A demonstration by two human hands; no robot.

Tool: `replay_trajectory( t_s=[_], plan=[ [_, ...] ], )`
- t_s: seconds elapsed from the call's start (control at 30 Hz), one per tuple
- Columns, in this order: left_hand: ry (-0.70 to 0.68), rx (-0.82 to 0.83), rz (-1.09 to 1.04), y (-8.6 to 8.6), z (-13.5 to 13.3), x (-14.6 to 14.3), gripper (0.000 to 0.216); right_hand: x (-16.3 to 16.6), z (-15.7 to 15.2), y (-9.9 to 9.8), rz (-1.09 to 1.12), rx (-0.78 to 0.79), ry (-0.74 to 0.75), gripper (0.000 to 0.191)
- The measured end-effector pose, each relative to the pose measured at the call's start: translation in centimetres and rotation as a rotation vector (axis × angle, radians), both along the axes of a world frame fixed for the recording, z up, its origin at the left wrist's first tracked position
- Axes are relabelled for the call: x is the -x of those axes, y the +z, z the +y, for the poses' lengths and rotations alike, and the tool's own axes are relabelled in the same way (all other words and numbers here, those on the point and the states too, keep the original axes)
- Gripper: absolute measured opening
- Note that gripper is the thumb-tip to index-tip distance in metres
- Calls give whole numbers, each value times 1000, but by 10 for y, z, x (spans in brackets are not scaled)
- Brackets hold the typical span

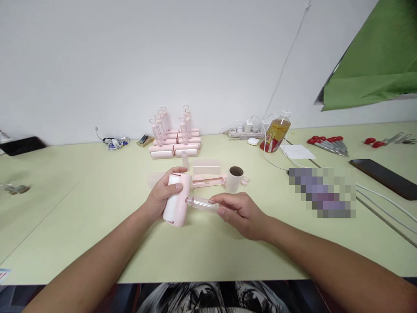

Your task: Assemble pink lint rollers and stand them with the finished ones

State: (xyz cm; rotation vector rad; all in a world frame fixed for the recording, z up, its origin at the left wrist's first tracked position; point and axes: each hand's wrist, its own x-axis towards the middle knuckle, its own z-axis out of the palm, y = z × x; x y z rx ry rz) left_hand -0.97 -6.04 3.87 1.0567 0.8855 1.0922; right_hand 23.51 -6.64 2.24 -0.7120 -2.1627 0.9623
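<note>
My left hand [163, 192] is wrapped around a pink lint roller head [183, 204] with a white sticky roll, held tilted above the table. Between the fingers of my right hand [243, 214] is a clear handle [203, 203], its narrow end meeting the side of the pink head. Whether the two are joined I cannot tell. Just beyond lie an open pink roller casing [208, 182], a translucent pinkish cover [206, 166] and a small clear upright piece [185, 160]. A white cylindrical roll or cup with a dark inside [233, 179] stands near my right hand.
Several lint rollers [174, 141] with upright handles stand in rows by the wall. To the right are a drink bottle [276, 132], a power strip [246, 131], red-handled tools [329, 143], a phone [384, 178] and loose cables. A dark tablet-like device [22, 146] lies far left.
</note>
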Motion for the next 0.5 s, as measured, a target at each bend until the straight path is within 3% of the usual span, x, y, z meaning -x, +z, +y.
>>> replay_trajectory(
  t_s=[0.2,0.5],
  plan=[
    [33,-75,151,1,-1,1,58,0,0,1,-106,-109,-63,26],
    [6,-149,244,2,-4,2,49,2,-4,3,-218,-219,-40,28]
  ],
)
